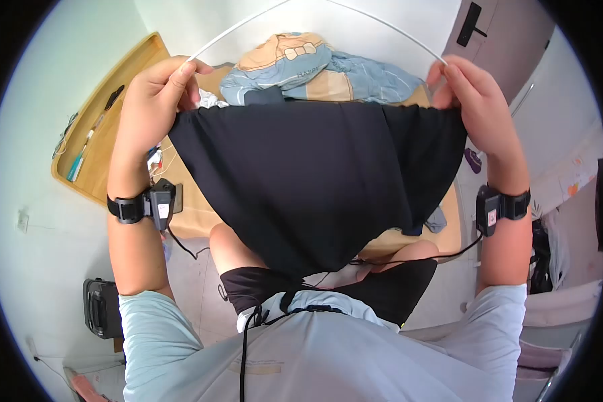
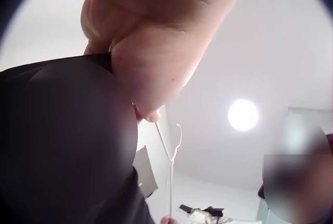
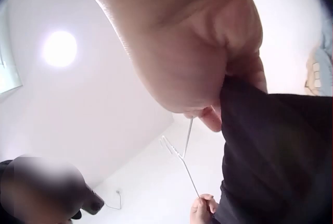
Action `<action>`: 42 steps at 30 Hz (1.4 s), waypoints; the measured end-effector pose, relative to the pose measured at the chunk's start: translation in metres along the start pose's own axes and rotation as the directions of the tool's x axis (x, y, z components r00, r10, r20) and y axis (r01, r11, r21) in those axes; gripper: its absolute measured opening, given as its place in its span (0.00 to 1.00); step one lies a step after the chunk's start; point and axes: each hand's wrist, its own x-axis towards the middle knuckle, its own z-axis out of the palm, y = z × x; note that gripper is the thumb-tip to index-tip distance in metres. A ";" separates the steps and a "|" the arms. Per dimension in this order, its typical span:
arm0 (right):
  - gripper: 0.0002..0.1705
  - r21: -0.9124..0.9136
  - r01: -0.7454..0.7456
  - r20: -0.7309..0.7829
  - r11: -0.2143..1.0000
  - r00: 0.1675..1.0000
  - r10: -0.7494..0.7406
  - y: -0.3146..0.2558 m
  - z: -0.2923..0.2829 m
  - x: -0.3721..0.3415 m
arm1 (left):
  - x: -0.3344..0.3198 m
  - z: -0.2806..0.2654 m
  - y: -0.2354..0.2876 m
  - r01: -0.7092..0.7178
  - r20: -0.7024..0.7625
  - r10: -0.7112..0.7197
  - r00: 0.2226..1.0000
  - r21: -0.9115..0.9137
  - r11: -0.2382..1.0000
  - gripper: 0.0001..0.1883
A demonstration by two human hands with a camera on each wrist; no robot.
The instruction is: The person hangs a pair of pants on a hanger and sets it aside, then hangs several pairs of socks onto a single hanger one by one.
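Pale shirt fabric (image 1: 315, 362) fills the bottom of the head view. Above it, a black garment (image 1: 301, 174) hangs across the centre of the frame, its upper edge stretched between the two hands. At upper left, the left hand (image 1: 157, 94) pinches one side of a white hanger (image 1: 238, 25) between thumb and forefinger; at upper right, the right hand (image 1: 474, 94) pinches the other side likewise. Each hand's remaining fingers curl beside the garment's corner; how firmly they grip the cloth, I cannot tell.

Head view cuts the hanger off at the top edge, but both wrist views show its hook (image 2: 179, 136), along with a bright ceiling lamp (image 2: 243, 114) in the upper parts of their frames.

Behind the garment, a tan surface (image 1: 194, 211) bears rumpled blue and peach bedding (image 1: 281, 63) at top centre. A curved wooden panel (image 1: 135, 59) edges it at upper left. A door with a black handle (image 1: 472, 25) stands at upper right, and a black case (image 1: 100, 308) at lower left.
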 end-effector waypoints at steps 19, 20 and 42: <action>0.17 0.081 -0.005 -0.591 0.997 0.805 0.052 0.155 -0.063 0.114 | -0.218 0.162 -0.275 0.582 -0.310 -0.501 0.808 0.549 0.600 0.12; 0.17 0.087 -0.023 -0.642 0.996 0.763 0.074 0.171 -0.064 0.115 | -0.234 0.170 -0.281 0.609 -0.292 -0.557 0.777 0.572 0.549 0.12; 0.19 0.609 -0.496 -0.709 0.619 0.011 0.706 0.703 -0.078 -0.205 | -0.233 0.216 -0.276 0.683 -0.389 -0.637 0.666 0.662 0.309 0.11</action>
